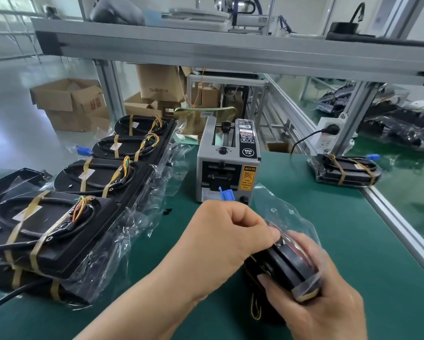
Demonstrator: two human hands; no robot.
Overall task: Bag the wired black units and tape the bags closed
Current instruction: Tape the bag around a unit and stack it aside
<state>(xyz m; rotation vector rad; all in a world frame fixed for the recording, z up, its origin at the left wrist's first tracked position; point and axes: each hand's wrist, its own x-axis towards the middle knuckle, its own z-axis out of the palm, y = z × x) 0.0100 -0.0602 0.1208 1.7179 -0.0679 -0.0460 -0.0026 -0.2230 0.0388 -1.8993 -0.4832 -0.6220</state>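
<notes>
Held unit: the black unit [288, 262] sits inside a clear bag [283, 209] at the lower right of the frame, over the green surface [353, 229] and in front of the tape dispenser [228, 163]. I cannot tell whether it touches the surface.
Left grip: the left grip [230, 235] has its fingers curled and pinches the bag at the unit's upper edge.
Right grip: the right grip [323, 307] is wrapped round the unit's lower end through the plastic.
Handling: the casing is probably rigid and fairly weighty. The film looks thin, slick and easily torn. The cable and blue connector [226, 193] could snag. Best held by the casing's edges, not by the film or cable.
Units counted: six. Four lie in the row at left [100, 177] in loose bags, one is the bagged unit at right [345, 170], and one is in hand. The far-right pile is too blurred to count.
Others counted: one dispenser and three blue connectors.
</notes>
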